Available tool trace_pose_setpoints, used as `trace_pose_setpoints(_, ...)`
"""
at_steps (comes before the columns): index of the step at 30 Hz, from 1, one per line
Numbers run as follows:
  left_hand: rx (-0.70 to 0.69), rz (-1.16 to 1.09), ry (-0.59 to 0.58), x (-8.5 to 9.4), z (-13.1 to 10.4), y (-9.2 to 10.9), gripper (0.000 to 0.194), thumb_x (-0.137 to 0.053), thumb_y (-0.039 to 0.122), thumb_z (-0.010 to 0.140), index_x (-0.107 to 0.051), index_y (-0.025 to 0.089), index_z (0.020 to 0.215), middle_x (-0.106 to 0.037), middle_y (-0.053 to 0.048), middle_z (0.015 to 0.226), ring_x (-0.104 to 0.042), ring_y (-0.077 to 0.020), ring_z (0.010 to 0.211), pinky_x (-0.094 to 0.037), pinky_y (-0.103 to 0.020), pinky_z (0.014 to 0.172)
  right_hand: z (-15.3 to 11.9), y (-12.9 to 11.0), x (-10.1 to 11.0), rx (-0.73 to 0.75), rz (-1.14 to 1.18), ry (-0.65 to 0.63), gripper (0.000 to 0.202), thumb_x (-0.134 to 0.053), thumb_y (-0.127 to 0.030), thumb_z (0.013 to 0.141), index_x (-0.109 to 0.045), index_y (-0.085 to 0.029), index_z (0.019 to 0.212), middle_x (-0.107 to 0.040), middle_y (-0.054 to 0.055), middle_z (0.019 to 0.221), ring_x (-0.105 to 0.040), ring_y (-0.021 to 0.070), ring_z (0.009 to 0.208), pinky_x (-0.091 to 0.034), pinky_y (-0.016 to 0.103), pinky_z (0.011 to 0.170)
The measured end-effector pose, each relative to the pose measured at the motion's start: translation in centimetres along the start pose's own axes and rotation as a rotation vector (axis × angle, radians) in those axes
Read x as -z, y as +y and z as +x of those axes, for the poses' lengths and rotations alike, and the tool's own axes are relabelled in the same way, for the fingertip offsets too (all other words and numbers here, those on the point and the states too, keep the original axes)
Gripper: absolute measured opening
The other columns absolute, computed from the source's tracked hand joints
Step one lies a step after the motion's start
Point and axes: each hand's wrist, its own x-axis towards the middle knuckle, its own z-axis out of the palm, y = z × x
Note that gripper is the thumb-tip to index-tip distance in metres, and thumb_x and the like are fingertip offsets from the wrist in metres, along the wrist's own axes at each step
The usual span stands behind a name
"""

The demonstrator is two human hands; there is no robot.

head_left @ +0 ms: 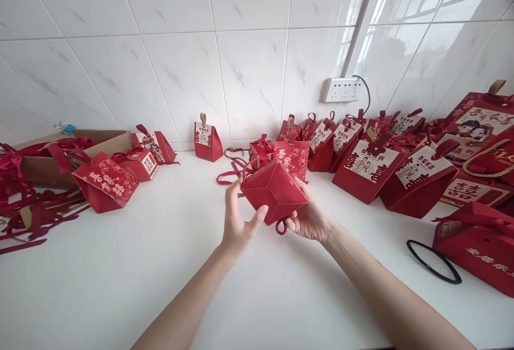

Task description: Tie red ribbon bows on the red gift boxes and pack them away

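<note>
A red paper gift box (275, 189) is held up over the white table, its folded base facing me. My left hand (241, 216) grips its left side, the thumb pressed on the lower face. Around the right side wraps my right hand (307, 216), its fingers partly hidden behind the box. Twisted red cord handles (281, 227) show at the lower edge, and more cord at the upper left. Just behind stands another red box with white lettering (295, 157). Red ribbon strips (228, 176) lie on the table to its left.
Several finished-looking red gift boxes (371, 168) crowd the right side. A black ring (433, 261) lies near a larger red box (477, 248). On the left are a cardboard tray (108, 138) and piled ribbons (40, 211). A power strip (343, 90) hangs on the tiled wall.
</note>
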Motion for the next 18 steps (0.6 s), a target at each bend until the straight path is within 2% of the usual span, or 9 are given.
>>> trace_pose_setpoints(3, -0.026, 0.041, 0.028, 0.0, -0.1, -0.4, 0.061, -0.061, 0.036, 0.078, -0.032, 0.027, 0.131, -0.039, -0.011, 0.13, -0.043, -0.0238, 0.118, -0.04, -0.038, 0.096, 0.1, 0.4, -0.1, -0.03, -0.052, 0.002, 0.055, -0.042, -0.067, 0.079, -0.059, -0.015, 0.076, -0.047, -0.004, 0.043, -0.043, 0.0056, 0.035, -0.049, 0.018, 0.042)
trace_pose_setpoints(5, -0.021, 0.012, 0.027, 0.0, 0.0, -0.6, 0.062, -0.062, 0.039, 0.077, -0.033, 0.026, 0.13, -0.04, -0.011, 0.13, -0.043, -0.0245, 0.119, -0.039, -0.039, 0.097, 0.2, 0.4, 0.0, 0.004, -0.163, -0.001, 0.057, -0.039, -0.068, 0.078, -0.059, -0.015, 0.081, -0.048, -0.003, 0.046, -0.043, 0.0065, 0.036, -0.05, 0.02, 0.043)
trace_pose_setpoints(7, -0.012, -0.094, 0.033, 0.2, 0.2, -0.9, 0.066, -0.058, 0.047, 0.077, -0.031, 0.024, 0.132, -0.04, -0.013, 0.132, -0.042, -0.0263, 0.121, -0.037, -0.041, 0.1, 0.2, 0.4, 0.2, 0.194, -0.38, 0.002, 0.058, -0.04, -0.068, 0.078, -0.06, -0.016, 0.094, -0.057, 0.001, 0.059, -0.054, 0.0115, 0.048, -0.054, 0.027, 0.052)
trace_pose_setpoints(9, 0.019, -0.226, 0.095, 0.4, 0.5, -1.4, 0.067, -0.049, 0.057, 0.078, -0.03, 0.024, 0.133, -0.036, -0.013, 0.136, -0.041, -0.0277, 0.123, -0.036, -0.041, 0.101, 0.2, 0.2, 0.7, 0.549, -0.698, 0.066, 0.062, -0.054, -0.064, 0.073, -0.053, -0.018, 0.114, -0.064, 0.008, 0.089, -0.062, 0.0193, 0.073, -0.055, 0.036, 0.068)
trace_pose_setpoints(11, 0.081, -0.316, 0.198, 0.6, 0.9, -1.8, 0.065, -0.042, 0.062, 0.079, -0.033, 0.026, 0.132, -0.032, -0.011, 0.14, -0.041, -0.028, 0.124, -0.038, -0.041, 0.099, 0.3, 0.0, 1.4, 0.908, -1.058, 0.156, 0.085, -0.07, -0.054, 0.062, -0.037, -0.021, 0.132, -0.054, 0.013, 0.119, -0.059, 0.026, 0.095, -0.051, 0.042, 0.082)
trace_pose_setpoints(12, 0.115, -0.337, 0.236, 0.8, 1.1, -2.0, 0.063, -0.042, 0.062, 0.078, -0.035, 0.028, 0.131, -0.03, -0.009, 0.142, -0.04, -0.028, 0.124, -0.039, -0.04, 0.098, 0.4, 0.0, 1.8, 1.03, -1.226, 0.18, 0.096, -0.074, -0.05, 0.059, -0.028, -0.022, 0.138, -0.048, 0.015, 0.128, -0.056, 0.0283, 0.101, -0.049, 0.044, 0.086)
trace_pose_setpoints(14, 0.159, -0.367, 0.246, 1.0, 1.3, -2.1, 0.063, -0.043, 0.064, 0.076, -0.038, 0.029, 0.129, -0.031, -0.007, 0.141, -0.039, -0.0283, 0.125, -0.04, -0.04, 0.098, 0.7, 0.0, 2.6, 1.142, -1.48, 0.167, 0.105, -0.075, -0.046, 0.059, -0.016, -0.024, 0.143, -0.04, 0.017, 0.135, -0.053, 0.0309, 0.106, -0.048, 0.046, 0.086)
trace_pose_setpoints(18, 0.186, -0.42, 0.112, 1.3, 1.3, -1.8, 0.061, -0.041, 0.065, 0.076, -0.047, 0.027, 0.123, -0.042, -0.007, 0.135, -0.039, -0.0286, 0.125, -0.041, -0.041, 0.098, 1.3, 0.3, 3.3, 1.15, -1.682, 0.101, 0.1, -0.071, -0.04, 0.067, -0.008, -0.027, 0.144, -0.04, 0.016, 0.135, -0.053, 0.0305, 0.107, -0.05, 0.043, 0.082)
